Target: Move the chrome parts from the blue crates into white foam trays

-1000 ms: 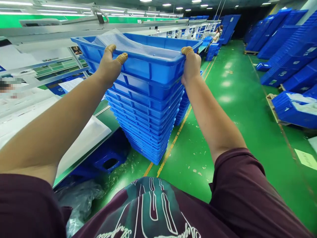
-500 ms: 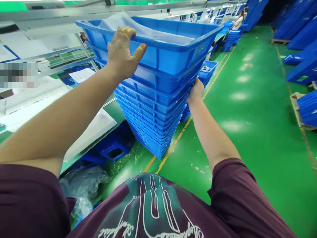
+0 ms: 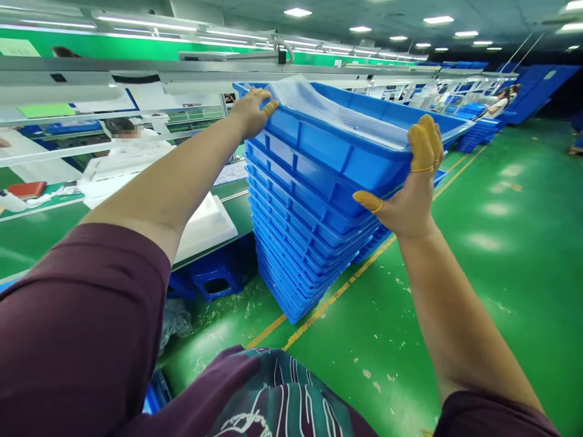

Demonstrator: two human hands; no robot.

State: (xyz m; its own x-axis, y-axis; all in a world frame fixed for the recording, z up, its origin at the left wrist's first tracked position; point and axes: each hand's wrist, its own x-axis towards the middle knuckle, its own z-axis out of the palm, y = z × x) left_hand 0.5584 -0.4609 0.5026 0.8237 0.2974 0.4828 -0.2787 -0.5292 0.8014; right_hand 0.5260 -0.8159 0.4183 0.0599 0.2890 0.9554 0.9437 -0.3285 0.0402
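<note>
A tall stack of nested blue plastic crates (image 3: pixel 319 206) stands on the floor in front of me, widening toward the top. Across the near side of the top crate (image 3: pixel 350 155) lies a translucent ribbed sheet (image 3: pixel 337 115). My left hand (image 3: pixel 251 114), with yellow finger covers, hooks its fingers over that crate's rim at the left corner. At the near right corner my right hand (image 3: pixel 412 188) rests against the rim, fingers stretched upward and thumb spread along the outer wall. Yellow covers sit on its thumb and fingers too.
Left of the stack runs a green-topped workbench (image 3: pixel 243 209) with white foam trays (image 3: pixel 207 227). A blue stool (image 3: pixel 216 279) and clear plastic bags (image 3: pixel 175 321) lie beneath. A person (image 3: pixel 122 130) is across the bench. Yellow lines (image 3: pixel 337 294) mark the green floor.
My right hand has moved up from the side of the stack to the top crate's near right corner. My left hand now grips farther along the left rim. The view has tilted up.
</note>
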